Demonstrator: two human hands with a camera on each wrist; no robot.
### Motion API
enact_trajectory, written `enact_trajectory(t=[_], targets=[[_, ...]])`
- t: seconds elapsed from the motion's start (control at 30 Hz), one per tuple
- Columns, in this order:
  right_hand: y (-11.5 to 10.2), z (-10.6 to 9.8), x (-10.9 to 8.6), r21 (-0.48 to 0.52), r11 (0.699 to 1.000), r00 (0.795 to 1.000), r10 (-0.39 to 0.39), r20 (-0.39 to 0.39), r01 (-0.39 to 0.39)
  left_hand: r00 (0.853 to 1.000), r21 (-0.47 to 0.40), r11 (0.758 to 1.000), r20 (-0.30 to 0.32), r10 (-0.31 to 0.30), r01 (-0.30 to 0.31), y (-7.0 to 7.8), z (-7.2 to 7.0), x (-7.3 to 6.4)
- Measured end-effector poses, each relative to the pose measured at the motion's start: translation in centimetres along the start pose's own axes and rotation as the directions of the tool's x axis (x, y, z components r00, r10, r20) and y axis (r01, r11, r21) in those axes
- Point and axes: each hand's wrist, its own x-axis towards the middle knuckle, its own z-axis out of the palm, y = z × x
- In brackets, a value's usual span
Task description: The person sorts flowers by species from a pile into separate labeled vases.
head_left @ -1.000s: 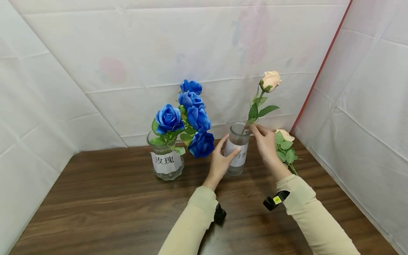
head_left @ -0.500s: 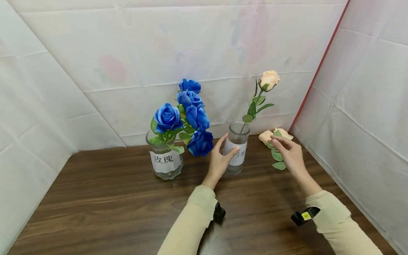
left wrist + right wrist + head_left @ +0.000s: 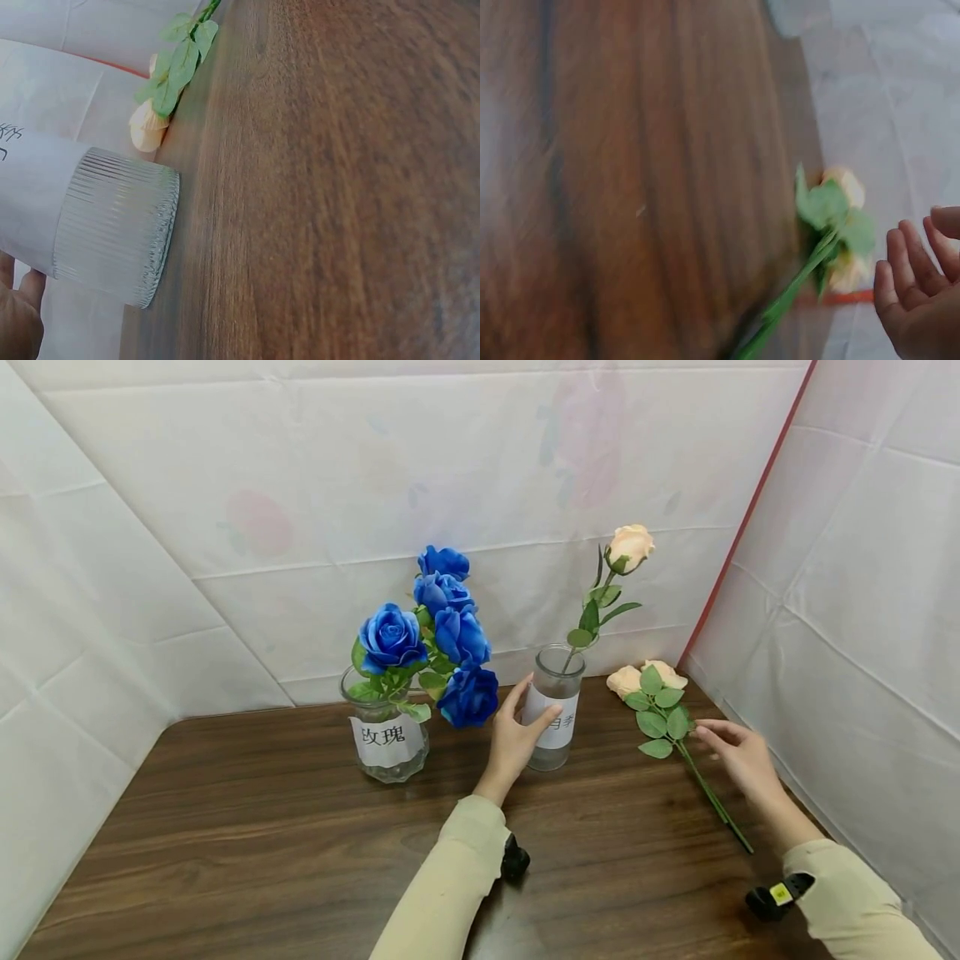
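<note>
My left hand [image 3: 517, 739] holds a straight clear glass vase [image 3: 547, 758], thumb and fingers around its white paper label. In the left wrist view the vase's ribbed base [image 3: 116, 225] meets the table. One cream rose [image 3: 630, 547] stands slanted in this vase, its stem leaning on the rim. My right hand [image 3: 738, 760] hovers just right of two cream roses [image 3: 663, 702] lying on the table, their stems towards the front. In the right wrist view, the right hand's fingers [image 3: 909, 266] are loosely bent and hold nothing. Whether a fingertip touches a leaf, I cannot tell.
Left of my left hand stands a wider glass vase [image 3: 390, 770], labelled too, with several blue roses [image 3: 393, 639] leaning right. The dark wooden table [image 3: 262, 852] ends against a white cloth backdrop [image 3: 322, 468] behind and at the right.
My right hand let go of the rose stem in the straight vase, then moved right and nearer the front, past the lying roses. The left hand stays on the vase.
</note>
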Motion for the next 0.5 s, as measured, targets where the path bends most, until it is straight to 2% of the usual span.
enact_trajectory(t=[0.17,0.3,0.5], targets=[[2.4,-0.1,0.0,-0.095,0.987,0.988,0.138,0.066,-0.131,1.0,0.006,1.0,-0.002,-0.002,0.002,0.0,0.0,0.0],[3.7,0.3,-0.1,-0.181,0.966,0.972,0.208,0.113,-0.186,1.0,-0.003,1.0,0.004,-0.014,0.014,-0.1,0.0,0.0],[3.8,0.5,0.1,-0.37,0.923,0.98,0.158,0.122,-0.103,1.0,-0.027,0.999,0.006,-0.022,0.022,0.0,0.0,0.0]])
